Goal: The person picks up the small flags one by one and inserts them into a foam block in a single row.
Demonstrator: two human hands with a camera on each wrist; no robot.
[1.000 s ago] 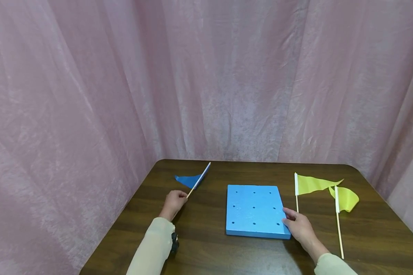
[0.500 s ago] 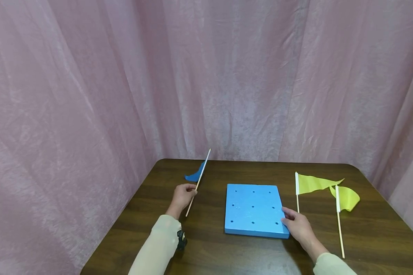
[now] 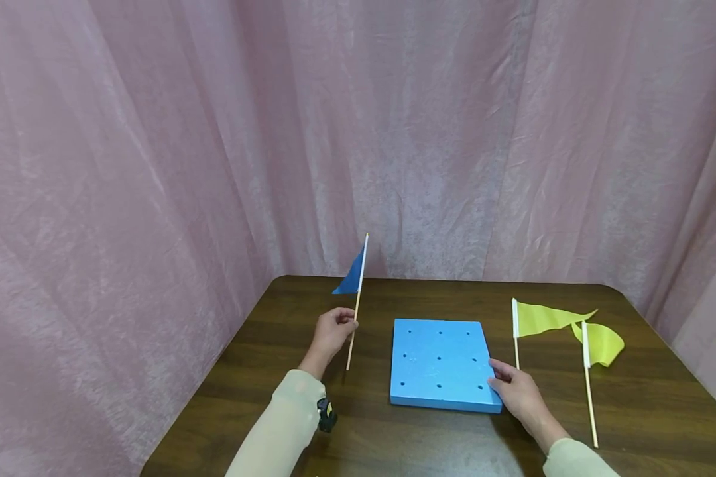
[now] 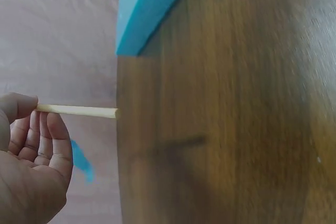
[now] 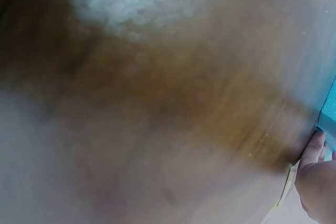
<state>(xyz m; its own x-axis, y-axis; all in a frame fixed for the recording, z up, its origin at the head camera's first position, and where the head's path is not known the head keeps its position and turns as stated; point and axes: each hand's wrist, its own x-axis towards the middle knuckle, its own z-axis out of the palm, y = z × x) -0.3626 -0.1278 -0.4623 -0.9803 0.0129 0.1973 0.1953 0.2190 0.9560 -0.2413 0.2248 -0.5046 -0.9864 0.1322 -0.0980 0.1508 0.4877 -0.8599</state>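
Observation:
My left hand (image 3: 333, 331) pinches the wooden stick of a small blue pennant flag (image 3: 352, 275) between thumb and fingers. The flag stands nearly upright above the table, leaning slightly right at its top, and its cloth hangs to the left. In the left wrist view the stick's lower end (image 4: 79, 110) juts out of the pinch, clear of the table. A square blue board (image 3: 441, 368) with several small holes lies flat at the middle. On its right edge, my right hand (image 3: 519, 394) grips with thumb and fingers; some fingers are hidden.
Two yellow pennant flags lie on the right side of the table: one (image 3: 543, 320) nearer the board, one (image 3: 602, 344) farther right. The brown wooden table (image 3: 358, 430) ends at a back edge before a pink curtain (image 3: 394, 132).
My left hand has lifted the blue flag off the table, turned it nearly upright and carried it right towards the board. My right hand has stayed at the board's edge.

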